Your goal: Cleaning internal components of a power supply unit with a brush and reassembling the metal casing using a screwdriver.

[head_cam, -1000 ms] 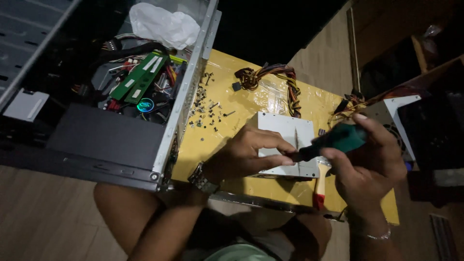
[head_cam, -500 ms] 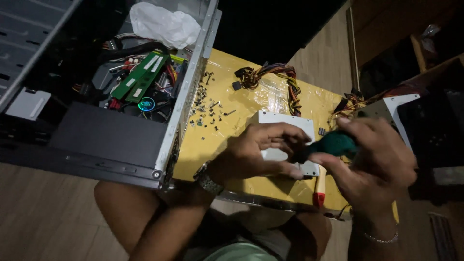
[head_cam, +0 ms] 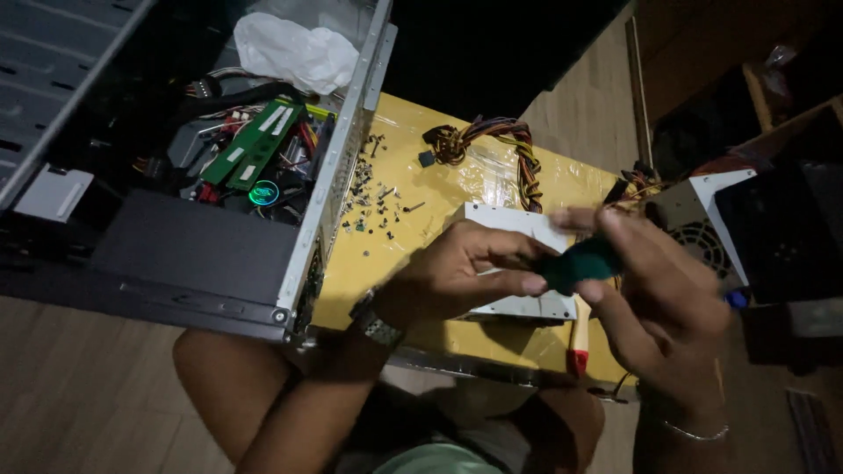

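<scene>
Head view: looking down over a yellow work surface (head_cam: pixel 413 263) beside an open computer case (head_cam: pixel 202 254).
Left hand (head_cam: pixel 457 276): pinching thumb and fingers onto the near end of the green-handled tool (head_cam: pixel 581 263), wrist resting above the table edge.
Right hand (head_cam: pixel 663 307): curling around the far end of the same handle, fingers closed on it, somewhat blurred.
Hands together: meeting on the one tool, almost touching each other.
Tool position: hanging in the air above the white rectangular drive (head_cam: pixel 518 254), just off its surface; tip not showing.
Handling, as a judgement: looking light, rigid, with a smooth rounded grip likely turning easily between fingers; best taken around the thick middle of the handle, not at the thin shaft.
Nearby: loose screws (head_cam: pixel 378 197) scattering near the case wall; bundle of coloured cables (head_cam: pixel 500 145) lying behind the drive; red-handled tool (head_cam: pixel 580 338) lying at the table's near edge; grey power supply box (head_cam: pixel 694 215) sitting to the right.
</scene>
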